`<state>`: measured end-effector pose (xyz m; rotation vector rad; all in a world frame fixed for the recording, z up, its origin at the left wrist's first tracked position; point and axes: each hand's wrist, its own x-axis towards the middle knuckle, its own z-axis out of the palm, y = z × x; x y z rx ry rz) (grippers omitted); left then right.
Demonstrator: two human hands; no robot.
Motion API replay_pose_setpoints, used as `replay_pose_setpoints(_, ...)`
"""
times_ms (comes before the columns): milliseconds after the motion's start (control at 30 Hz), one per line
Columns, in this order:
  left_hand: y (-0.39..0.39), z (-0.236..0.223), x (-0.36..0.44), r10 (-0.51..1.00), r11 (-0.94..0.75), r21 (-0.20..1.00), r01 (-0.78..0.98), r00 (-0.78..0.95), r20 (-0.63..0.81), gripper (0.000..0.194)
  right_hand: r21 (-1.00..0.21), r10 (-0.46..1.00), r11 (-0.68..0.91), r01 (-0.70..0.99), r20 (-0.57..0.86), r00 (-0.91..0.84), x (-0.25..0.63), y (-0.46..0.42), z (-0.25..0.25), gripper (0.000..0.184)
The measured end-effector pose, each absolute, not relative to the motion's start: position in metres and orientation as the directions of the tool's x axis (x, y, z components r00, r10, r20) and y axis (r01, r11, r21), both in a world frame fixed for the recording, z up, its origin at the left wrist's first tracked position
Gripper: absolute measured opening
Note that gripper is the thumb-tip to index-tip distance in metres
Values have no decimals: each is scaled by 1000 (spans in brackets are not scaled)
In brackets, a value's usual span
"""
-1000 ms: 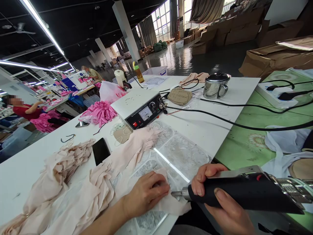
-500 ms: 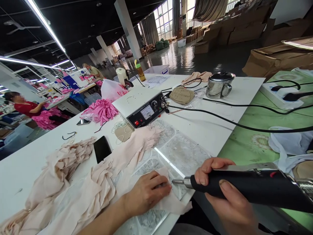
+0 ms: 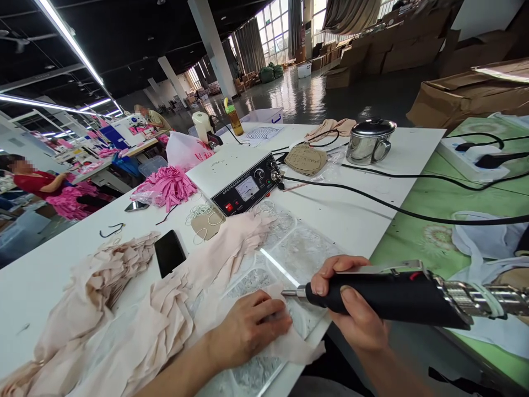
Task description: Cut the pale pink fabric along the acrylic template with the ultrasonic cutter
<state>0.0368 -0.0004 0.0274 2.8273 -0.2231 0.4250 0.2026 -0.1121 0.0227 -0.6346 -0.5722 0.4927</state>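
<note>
My left hand (image 3: 252,325) presses a thin beige fabric piece (image 3: 303,348) onto a clear plastic template (image 3: 264,368), its fingers curled and close together. The fingertips are partly hidden. In my right hand (image 3: 351,303) is a black handheld ultrasonic tool (image 3: 388,295) with a slim metal tip, fingers wrapped round its body. That tip points left and meets the fabric's edge just beyond my left fingers; whether it presses in cannot be made out. Piles of beige fabric (image 3: 165,320) lie left of my left hand.
A black control box (image 3: 248,186) with a meter stands behind the template, its cable running right. Nearby are a phone (image 3: 169,253), pink fabric strips (image 3: 165,184), card patterns (image 3: 306,160) and a lidded steel mug (image 3: 370,144). A power strip (image 3: 469,157) sits on the green surface. Co-workers sit far left.
My right hand has moved left with the tool, bringing its tip from beside the fabric to its edge. The left hand stays almost in place.
</note>
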Motion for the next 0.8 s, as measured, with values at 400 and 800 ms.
replay_pose_setpoints(400,-1,25,33,-113,-968,177,-176,942,315,14,-671,567,706,-226,344,748,203,-111,21,11)
replay_pose_setpoints(800,-5,27,35,-157,-968,136,-211,932,327,14,-664,556,714,-223,344,757,205,-109,18,15)
